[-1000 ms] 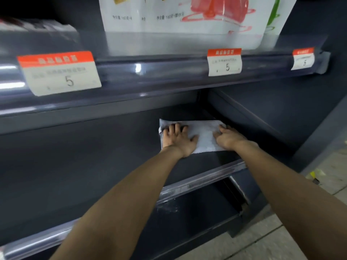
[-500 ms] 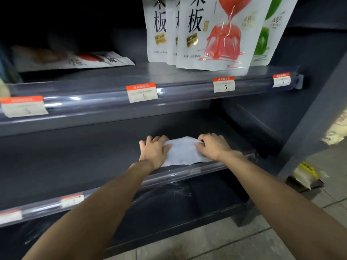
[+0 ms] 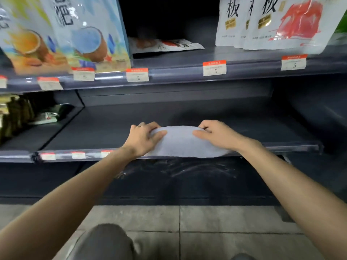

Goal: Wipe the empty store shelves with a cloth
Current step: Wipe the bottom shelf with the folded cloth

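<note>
While both arms are reaching forward, the left hand (image 3: 143,139) and the right hand (image 3: 218,135) are gripping a pale cloth (image 3: 183,142) at its 2 ends, fingers clamped on the fabric with thumbs lying on top. It is sitting at the front edge of the empty dark shelf (image 3: 105,126), its near side drooping over the front rail (where small price tags (image 3: 78,155) are showing to the left). On the shelf above (image 3: 178,59), snack bags (image 3: 88,32) are standing at the left, white pouches (image 3: 270,23) are standing at the right, and 1 flat packet (image 3: 165,45) is lying between them. Grey floor tiles (image 3: 216,218) are showing below.
</note>
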Demonstrator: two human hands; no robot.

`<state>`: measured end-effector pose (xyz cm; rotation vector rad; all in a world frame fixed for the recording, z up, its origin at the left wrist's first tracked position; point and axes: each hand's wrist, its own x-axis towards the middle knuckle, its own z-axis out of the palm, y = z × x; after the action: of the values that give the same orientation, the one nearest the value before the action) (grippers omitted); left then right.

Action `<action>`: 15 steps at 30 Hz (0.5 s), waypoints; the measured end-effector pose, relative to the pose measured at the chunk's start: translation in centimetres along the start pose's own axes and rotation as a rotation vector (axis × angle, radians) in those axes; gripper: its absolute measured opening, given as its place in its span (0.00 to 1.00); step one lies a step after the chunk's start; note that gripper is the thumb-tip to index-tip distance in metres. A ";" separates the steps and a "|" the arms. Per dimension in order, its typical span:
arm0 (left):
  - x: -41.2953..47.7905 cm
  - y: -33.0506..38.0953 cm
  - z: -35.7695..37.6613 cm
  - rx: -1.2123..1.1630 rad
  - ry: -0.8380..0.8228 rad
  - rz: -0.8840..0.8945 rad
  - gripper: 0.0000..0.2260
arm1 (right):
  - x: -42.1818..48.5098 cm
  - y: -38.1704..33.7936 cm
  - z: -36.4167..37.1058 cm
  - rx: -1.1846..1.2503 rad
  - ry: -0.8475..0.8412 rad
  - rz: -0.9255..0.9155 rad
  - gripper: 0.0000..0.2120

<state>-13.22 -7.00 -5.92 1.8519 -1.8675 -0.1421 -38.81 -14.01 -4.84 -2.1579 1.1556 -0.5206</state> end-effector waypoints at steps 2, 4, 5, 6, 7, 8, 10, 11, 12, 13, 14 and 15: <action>-1.0 -1.3 0.5 0.005 -0.026 0.007 0.18 | -0.6 0.3 1.5 -0.019 -0.019 0.005 0.12; -2.0 -2.9 1.2 -0.022 -0.072 0.025 0.20 | -0.9 0.7 3.0 -0.028 -0.052 0.017 0.13; -2.6 -3.9 1.6 -0.038 -0.096 0.043 0.20 | -0.9 0.9 3.9 -0.021 -0.070 0.028 0.15; -3.2 -4.8 2.0 -0.060 -0.109 0.054 0.19 | -0.9 1.0 4.8 -0.019 -0.094 0.037 0.18; -3.9 -5.7 2.6 -0.080 -0.113 0.057 0.17 | -1.0 1.1 5.8 -0.016 -0.118 0.049 0.21; -4.6 -6.8 3.3 -0.102 -0.111 0.059 0.16 | -1.1 1.0 6.9 -0.018 -0.141 0.057 0.24; -6.0 -9.0 4.4 -0.139 -0.131 0.057 0.15 | -1.2 0.8 9.4 -0.028 -0.168 0.067 0.25; -6.8 -10.4 5.1 -0.156 -0.156 0.052 0.15 | -1.2 0.8 11.0 -0.042 -0.185 0.081 0.25; -7.5 -12.0 5.8 -0.164 -0.178 0.051 0.14 | -1.3 0.8 12.6 -0.068 -0.195 0.089 0.25; -8.2 -13.7 6.6 -0.167 -0.195 0.056 0.13 | -1.2 1.2 14.5 -0.090 -0.201 0.100 0.25; -8.9 -15.7 7.6 -0.162 -0.214 0.059 0.13 | -1.2 1.5 16.5 -0.100 -0.211 0.112 0.26; -9.3 -17.1 8.4 -0.160 -0.227 0.061 0.12 | -1.2 1.9 18.2 -0.094 -0.218 0.121 0.27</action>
<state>-1.67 -1.45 -22.80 1.7277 -1.9961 -0.4846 -29.65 -7.55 -19.39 -2.1449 1.1989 -0.1758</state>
